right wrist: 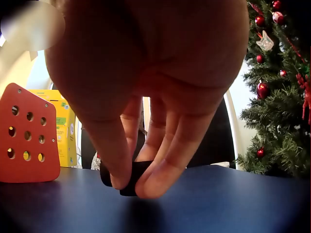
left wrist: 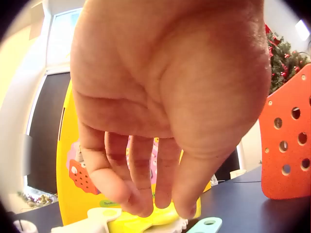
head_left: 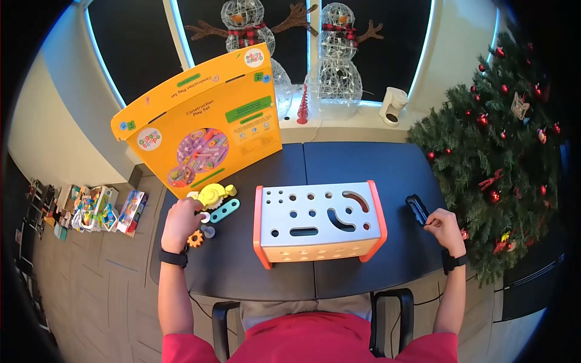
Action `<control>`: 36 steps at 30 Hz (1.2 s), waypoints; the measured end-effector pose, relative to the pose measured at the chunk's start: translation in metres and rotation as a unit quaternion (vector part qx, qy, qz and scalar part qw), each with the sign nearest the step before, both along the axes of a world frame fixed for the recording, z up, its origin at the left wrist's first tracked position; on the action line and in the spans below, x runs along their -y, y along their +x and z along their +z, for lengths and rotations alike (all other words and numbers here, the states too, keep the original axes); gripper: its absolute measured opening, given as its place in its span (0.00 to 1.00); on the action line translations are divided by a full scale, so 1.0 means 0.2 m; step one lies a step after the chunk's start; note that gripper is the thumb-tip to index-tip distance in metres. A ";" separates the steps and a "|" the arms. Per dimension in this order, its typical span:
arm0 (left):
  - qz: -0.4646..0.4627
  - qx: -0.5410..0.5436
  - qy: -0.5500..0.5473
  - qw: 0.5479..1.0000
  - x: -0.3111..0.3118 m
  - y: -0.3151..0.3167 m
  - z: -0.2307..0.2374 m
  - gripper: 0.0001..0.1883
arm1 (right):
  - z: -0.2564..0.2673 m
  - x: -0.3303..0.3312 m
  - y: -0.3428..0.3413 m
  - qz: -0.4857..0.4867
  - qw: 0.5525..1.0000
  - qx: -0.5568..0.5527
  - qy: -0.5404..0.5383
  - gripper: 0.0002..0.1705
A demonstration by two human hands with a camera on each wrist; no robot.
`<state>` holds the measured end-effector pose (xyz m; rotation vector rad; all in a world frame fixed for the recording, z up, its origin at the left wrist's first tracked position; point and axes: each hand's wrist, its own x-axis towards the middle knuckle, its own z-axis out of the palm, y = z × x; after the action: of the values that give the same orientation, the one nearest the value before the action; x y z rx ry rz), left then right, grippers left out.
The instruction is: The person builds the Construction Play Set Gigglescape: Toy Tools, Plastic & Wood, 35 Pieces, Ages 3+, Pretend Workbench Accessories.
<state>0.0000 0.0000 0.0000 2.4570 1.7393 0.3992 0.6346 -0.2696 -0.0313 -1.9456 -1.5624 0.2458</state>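
Note:
My left hand (head_left: 183,224) reaches down over a group of toy parts, its loosely bent fingertips right at a yellow part (head_left: 213,195) with a pale toothed edge. Close by lie a teal strip with holes (head_left: 224,210), an orange gear (head_left: 195,238) and a small greyish peg-like part (head_left: 208,231). On the other side, my right hand (head_left: 445,230) pinches a narrow black object (head_left: 416,209) between thumb and fingers, close over the table; the fingers partly cover it. Between the hands stands a toy workbench (head_left: 315,209) with a grey-blue perforated top and orange-red side panels.
A large yellow play-set box (head_left: 212,121) stands upright at the back left of the dark table (head_left: 357,160). A decorated Christmas tree (head_left: 490,151) rises beyond the right edge. Chair armrests (head_left: 396,296) flank my lap at the front.

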 end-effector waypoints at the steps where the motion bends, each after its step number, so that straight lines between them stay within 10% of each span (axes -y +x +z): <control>1: -0.001 -0.014 -0.005 1.000 0.00 0.01 -0.01 0.11 | -0.02 0.01 0.01 -0.005 1.000 -0.006 -0.001 0.13; 17: 0.030 -0.025 -0.032 0.999 -0.06 -0.06 -0.16 0.09 | -0.01 0.05 -0.01 -0.043 0.998 0.020 -0.049 0.11; 36: -0.098 0.247 0.212 0.940 0.33 0.10 0.47 0.11 | 0.69 -0.08 -0.47 0.021 0.930 0.207 0.303 0.10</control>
<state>0.0201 -0.0655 0.0940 2.4454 1.2870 1.3521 0.5415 -0.2541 0.1067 -1.5208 -1.6760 -0.6059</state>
